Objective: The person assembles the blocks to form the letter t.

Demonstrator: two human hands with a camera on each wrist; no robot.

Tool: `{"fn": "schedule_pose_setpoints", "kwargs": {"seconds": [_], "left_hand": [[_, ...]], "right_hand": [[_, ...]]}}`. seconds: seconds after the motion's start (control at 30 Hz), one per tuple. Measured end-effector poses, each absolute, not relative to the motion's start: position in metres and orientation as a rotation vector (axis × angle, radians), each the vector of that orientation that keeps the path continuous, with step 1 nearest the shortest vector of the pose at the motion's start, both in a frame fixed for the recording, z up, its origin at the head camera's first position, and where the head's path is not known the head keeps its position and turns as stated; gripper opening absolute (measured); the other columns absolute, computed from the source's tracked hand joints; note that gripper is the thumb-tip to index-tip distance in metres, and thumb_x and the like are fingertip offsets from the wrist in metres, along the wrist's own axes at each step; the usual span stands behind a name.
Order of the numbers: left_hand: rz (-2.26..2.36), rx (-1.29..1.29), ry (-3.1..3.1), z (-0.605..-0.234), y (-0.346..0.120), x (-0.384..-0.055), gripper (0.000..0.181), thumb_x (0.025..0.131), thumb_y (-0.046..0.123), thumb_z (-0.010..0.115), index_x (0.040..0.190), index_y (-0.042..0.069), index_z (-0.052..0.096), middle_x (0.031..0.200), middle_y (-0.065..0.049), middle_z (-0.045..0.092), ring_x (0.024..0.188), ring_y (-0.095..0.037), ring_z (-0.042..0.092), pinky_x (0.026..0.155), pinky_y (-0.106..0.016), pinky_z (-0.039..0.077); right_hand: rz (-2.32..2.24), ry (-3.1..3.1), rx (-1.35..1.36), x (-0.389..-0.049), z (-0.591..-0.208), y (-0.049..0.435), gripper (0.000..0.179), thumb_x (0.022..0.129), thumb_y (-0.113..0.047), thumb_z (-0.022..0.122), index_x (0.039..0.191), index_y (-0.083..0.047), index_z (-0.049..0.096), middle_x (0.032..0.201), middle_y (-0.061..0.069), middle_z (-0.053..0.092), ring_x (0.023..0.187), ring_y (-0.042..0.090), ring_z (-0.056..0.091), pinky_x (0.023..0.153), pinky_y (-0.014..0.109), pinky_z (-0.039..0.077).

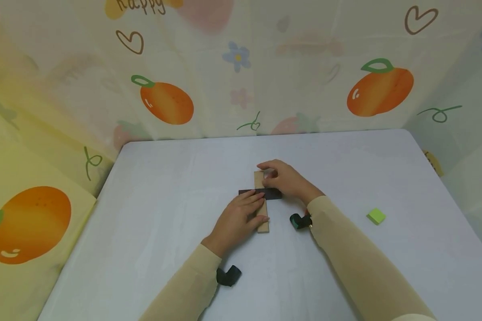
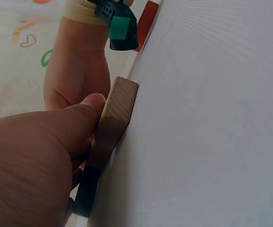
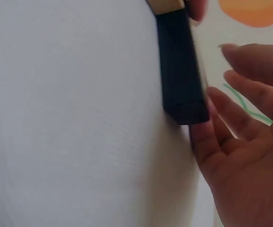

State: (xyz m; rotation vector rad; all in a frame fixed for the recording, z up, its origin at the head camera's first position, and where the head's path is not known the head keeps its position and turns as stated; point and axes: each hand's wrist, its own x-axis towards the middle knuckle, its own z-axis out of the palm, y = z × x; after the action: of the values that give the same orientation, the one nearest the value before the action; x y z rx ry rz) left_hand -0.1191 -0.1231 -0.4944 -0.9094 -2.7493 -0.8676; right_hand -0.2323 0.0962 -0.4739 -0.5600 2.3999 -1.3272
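A black block (image 1: 274,194) lies crosswise on the table between a wooden piece at the far side (image 1: 259,179) and a wooden piece at the near side (image 1: 263,225), forming a cross. Over the left part of it my left hand (image 1: 234,218) rests with extended fingers. The left thumb touches the near wooden piece (image 2: 119,101), whose end faces the left wrist camera. My right hand (image 1: 285,178) is at the far wooden piece, thumb by its right side, index finger past its far end. In the right wrist view the other right fingers are spread beside the black block (image 3: 181,66).
A lime-green block (image 1: 376,216) lies on the white table (image 1: 176,178) to the right. Behind the right wrist's dark camera (image 2: 122,30) a red piece (image 2: 147,23) shows partly. Fruit-printed cloth (image 1: 245,89) borders the table at the back and sides.
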Motion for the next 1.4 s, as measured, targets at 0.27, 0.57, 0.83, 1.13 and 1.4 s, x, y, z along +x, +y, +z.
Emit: {"fn": "schedule_pose_setpoints", "kwargs": {"seconds": [0.27,0.57,0.83,1.13,1.4], "left_hand": [[-0.834,-0.905,-2.764,-0.497,-0.122,-0.120,0.057,0.102,0.035,0.082,0.144,-0.002,0.069,0.155,-0.008,0.061,0.152,-0.028,0.046,0.127,-0.041,0.033],[-0.835,-0.883,-2.789,-0.496,-0.122,-0.120,0.058,0.103,0.037,0.080,0.146,0.000,0.068,0.156,-0.005,0.060,0.153,-0.025,0.044,0.127,-0.039,0.031],[-0.826,-0.867,-2.823,-0.496,-0.121,-0.121,0.059,0.103,0.040,0.079,0.147,0.002,0.067,0.157,-0.004,0.059,0.154,-0.024,0.043,0.127,-0.039,0.030],[-0.835,-0.851,-2.819,-0.495,-0.121,-0.119,0.058,0.103,0.038,0.079,0.147,0.002,0.067,0.157,-0.003,0.059,0.154,-0.024,0.043,0.127,-0.039,0.031],[-0.840,-0.843,-2.805,-0.496,-0.121,-0.118,0.058,0.103,0.037,0.080,0.146,0.002,0.068,0.157,-0.004,0.059,0.154,-0.025,0.044,0.127,-0.040,0.032]], "right_hand": [[-1.446,2.367,-0.538,-0.231,-0.460,0.107,0.058,0.107,-0.021,0.072,0.161,-0.010,0.053,0.150,0.013,0.060,0.127,0.032,0.060,0.101,0.053,0.055],[-1.548,2.345,-0.555,-0.223,-0.442,0.123,0.058,0.111,-0.044,0.064,0.161,-0.016,0.054,0.150,0.012,0.062,0.125,0.036,0.062,0.099,0.058,0.055],[-1.681,2.271,-0.584,-0.213,-0.431,0.135,0.053,0.118,-0.041,0.049,0.159,-0.009,0.053,0.149,0.016,0.061,0.129,0.042,0.059,0.106,0.055,0.053],[-1.756,2.229,-0.690,-0.196,-0.424,0.154,0.058,0.120,-0.044,0.034,0.163,-0.008,0.049,0.149,0.020,0.058,0.129,0.046,0.056,0.108,0.057,0.050],[-1.783,2.248,-0.780,-0.179,-0.422,0.176,0.057,0.121,-0.040,0.030,0.162,-0.004,0.048,0.148,0.023,0.058,0.128,0.050,0.055,0.106,0.045,0.052]]}}
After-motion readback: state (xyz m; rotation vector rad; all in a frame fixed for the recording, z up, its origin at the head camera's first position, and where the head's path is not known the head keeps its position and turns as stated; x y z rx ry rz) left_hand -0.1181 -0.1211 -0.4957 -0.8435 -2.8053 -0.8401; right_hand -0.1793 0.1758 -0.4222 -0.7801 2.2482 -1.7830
